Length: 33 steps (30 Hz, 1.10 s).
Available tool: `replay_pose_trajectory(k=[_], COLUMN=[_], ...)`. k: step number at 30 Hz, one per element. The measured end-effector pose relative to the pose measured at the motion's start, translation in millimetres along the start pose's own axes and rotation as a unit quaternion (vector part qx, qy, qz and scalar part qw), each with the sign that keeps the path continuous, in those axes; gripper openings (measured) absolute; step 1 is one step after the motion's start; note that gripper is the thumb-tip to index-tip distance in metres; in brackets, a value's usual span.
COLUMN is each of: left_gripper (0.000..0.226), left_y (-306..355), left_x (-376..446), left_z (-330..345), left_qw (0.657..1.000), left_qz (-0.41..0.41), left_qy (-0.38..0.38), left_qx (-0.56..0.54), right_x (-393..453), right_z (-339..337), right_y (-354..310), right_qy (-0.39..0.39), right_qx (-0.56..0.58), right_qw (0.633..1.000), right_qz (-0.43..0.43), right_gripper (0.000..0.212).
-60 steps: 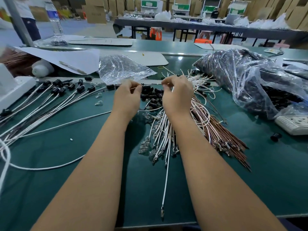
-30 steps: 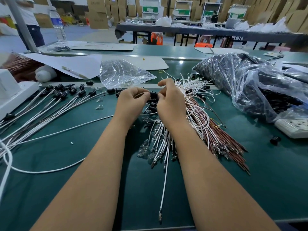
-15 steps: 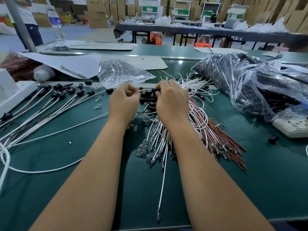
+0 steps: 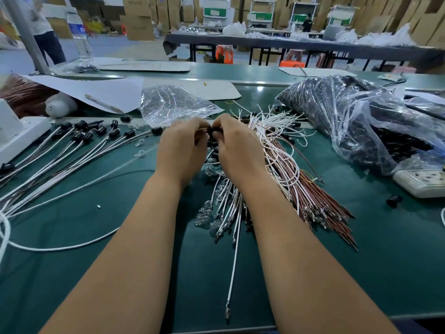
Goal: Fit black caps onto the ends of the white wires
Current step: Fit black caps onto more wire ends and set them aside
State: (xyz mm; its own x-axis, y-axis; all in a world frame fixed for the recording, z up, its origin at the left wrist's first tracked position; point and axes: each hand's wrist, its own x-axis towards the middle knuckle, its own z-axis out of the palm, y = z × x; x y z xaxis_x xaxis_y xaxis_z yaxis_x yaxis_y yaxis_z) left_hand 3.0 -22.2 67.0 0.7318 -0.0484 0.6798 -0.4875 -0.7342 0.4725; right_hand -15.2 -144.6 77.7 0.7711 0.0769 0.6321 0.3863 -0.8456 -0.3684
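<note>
green table | left hand, right hand pinch one black cap

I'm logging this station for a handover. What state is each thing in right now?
Left hand: pinching a wire end.
Right hand: gripping a black cap between the hands.
Capped wires: caps on, fanned out at left.
Uncapped wires: loose pile under the right hand.
Big bag: open, full of dark parts.
Small bag: crumpled, nearly empty.
Bottle: upright.
Stray cap: alone by the power strip.
</note>
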Motion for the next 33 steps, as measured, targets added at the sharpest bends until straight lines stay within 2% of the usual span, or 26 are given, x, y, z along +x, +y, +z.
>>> replay_pose_trajectory(k=[3,8,11,15,17,21,26,33], left_gripper=[0.018,0.013,0.009,0.011,0.014,0.009,0.016,0.012], left_y=[-2,-5,-15,-29,-26,-9,-14,-14], left_x=[-1,-1,2,1,-1,-2,-1,-1], left_z=[-5,-7,-7,-11,-10,-5,-5,-6], left_qw=[0.997,0.993,0.995,0.989,0.991,0.994,0.986,0.986], left_qz=[-0.027,-0.04,-0.077,-0.145,-0.121,-0.046,-0.074,-0.07], left_qy=[0.009,-0.043,-0.033,-0.033,-0.045,-0.072,-0.058,-0.051], left_qx=[-0.066,-0.104,-0.059,0.027,0.036,-0.074,-0.136,-0.141], right_x=[0,0,1,1,1,1,3,2], right_z=[0,1,1,-1,-1,2,1,3], right_y=[1,6,11,18,16,7,10,12], right_qy=[-0.002,-0.018,0.003,0.012,-0.002,-0.019,-0.007,0.018], right_qx=[-0.019,-0.051,-0.081,-0.056,-0.041,0.003,0.136,0.178], right_qw=[1.0,0.998,0.997,0.998,0.999,1.0,0.985,0.977], right_qz=[-0.023,-0.021,-0.008,0.025,0.016,0.0,0.103,0.12], right_gripper=[0.012,0.011,0.009,0.008,0.008,0.009,0.018,0.006])
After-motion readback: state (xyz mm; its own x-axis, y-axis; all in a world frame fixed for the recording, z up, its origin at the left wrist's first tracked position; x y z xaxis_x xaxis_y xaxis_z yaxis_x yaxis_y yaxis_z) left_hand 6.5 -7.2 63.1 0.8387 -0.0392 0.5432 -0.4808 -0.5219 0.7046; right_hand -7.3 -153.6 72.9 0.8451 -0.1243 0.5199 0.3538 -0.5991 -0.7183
